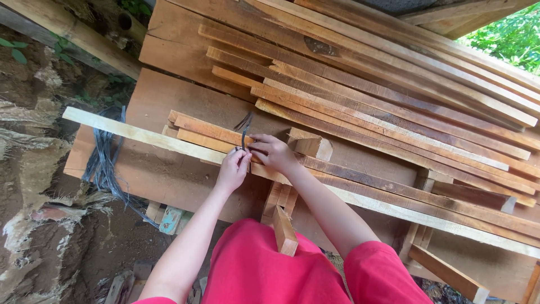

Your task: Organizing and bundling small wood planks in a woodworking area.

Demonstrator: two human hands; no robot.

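We saw a thin dark strap (246, 126) looped around a bundle of rough-sawn reddish wooden slats (208, 132), its 2 loose ends pointing up and away. The left hand (233, 169) and right hand (271, 152) both pinched the strap on the bundle. The slats' long axis ran from upper left to lower right across a broad plank desk (169, 180). More dark straps (104, 160) hung off its left edge.

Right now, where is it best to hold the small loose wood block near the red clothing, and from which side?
Probably the short wood block is best pinched across its two long flat faces near the lower end, which juts free of the boards, coming from the person's side.
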